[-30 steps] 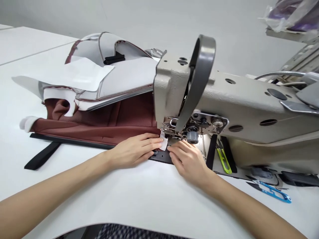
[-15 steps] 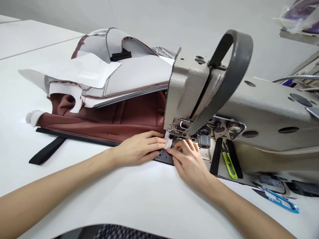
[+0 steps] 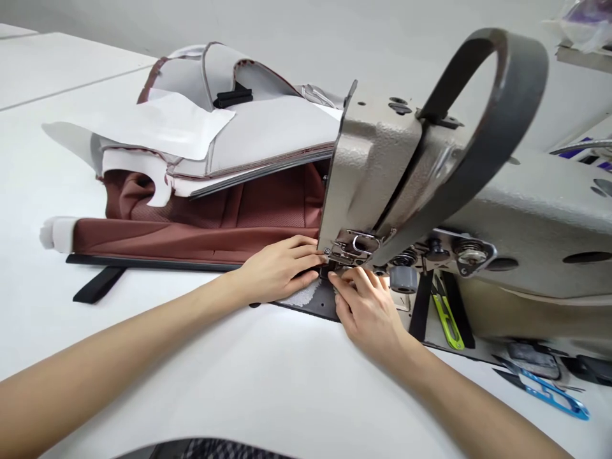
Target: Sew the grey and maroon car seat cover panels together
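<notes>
While the left hand [image 3: 287, 271] is laid open, with its fingers stretched out side by side, the near right end of a long, maroon, partly mesh-textured fabric piece [image 3: 191, 242] appears to be pressed down by it. The right hand [image 3: 368, 303] is set close by with curled fingers; whether anything is pinched beneath them cannot be told. The fingertips of both are placed just short of the small metal sewing parts [image 3: 354, 245] under a grey cast-metal sewing machine [image 3: 366, 159].

Between the hands, the small white tab that was visible half a second ago is no longer seen, and a pale, rough patch [image 3: 306, 294] has been uncovered on the dark metal bed plate [image 3: 326, 294]. By this, the fabric end seems to have been shifted under the machine; whether it has been stitched cannot be told.

To the left, a stiff black edging strip [image 3: 153, 262] is seen along the fabric's near side, with a flat black strap [image 3: 98, 287] jutting from under it. Farther back, light grey padded panels [image 3: 272, 127] are piled up. To the right, yellow-green thread snips [image 3: 448, 319] and blue-handled thread snips [image 3: 554, 396] are left lying; the near side is taken up by the white counter [image 3: 268, 382].
</notes>
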Demonstrator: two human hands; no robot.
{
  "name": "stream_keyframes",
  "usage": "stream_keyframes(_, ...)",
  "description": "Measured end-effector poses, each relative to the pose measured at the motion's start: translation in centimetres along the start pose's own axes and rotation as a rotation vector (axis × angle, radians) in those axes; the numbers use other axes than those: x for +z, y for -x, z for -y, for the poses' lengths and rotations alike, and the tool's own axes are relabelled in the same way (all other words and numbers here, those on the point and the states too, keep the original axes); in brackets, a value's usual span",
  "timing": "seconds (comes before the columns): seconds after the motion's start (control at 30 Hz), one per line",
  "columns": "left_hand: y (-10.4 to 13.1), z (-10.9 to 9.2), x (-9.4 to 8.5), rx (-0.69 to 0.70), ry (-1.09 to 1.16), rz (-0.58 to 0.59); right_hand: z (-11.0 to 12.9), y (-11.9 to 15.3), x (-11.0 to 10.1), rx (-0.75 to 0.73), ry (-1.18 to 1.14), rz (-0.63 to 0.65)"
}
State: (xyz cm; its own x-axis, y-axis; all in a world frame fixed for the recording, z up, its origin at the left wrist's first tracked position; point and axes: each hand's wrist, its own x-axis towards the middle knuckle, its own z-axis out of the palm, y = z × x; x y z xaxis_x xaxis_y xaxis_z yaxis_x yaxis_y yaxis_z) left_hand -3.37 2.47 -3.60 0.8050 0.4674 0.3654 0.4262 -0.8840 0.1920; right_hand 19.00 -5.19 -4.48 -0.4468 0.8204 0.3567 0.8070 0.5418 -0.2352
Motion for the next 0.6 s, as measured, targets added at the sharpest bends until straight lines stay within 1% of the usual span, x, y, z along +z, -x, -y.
stream_keyframes(0.17, 0.18, 0.07, 0.10, -0.037, 0.018, -0.005, -0.03, -0.08, -0.05, -0.030, -0.023, -0.022)
stream_keyframes(0.33, 0.33, 0.17, -0.10, -0.073, 0.096, 0.001, -0.09, -0.16, -0.20, -0.038, -0.058, -0.030)
stream_keyframes(0.47, 0.54, 0.14, -0.25, -0.055, 0.150, -0.007, -0.10, -0.08, -0.33, -0.023, -0.098, -0.031)
stream_keyframes(0.6, 0.76, 0.07, -0.43, -0.009, 0.128, -0.074, -0.15, 0.04, -0.31, -0.027, -0.145, -0.057)
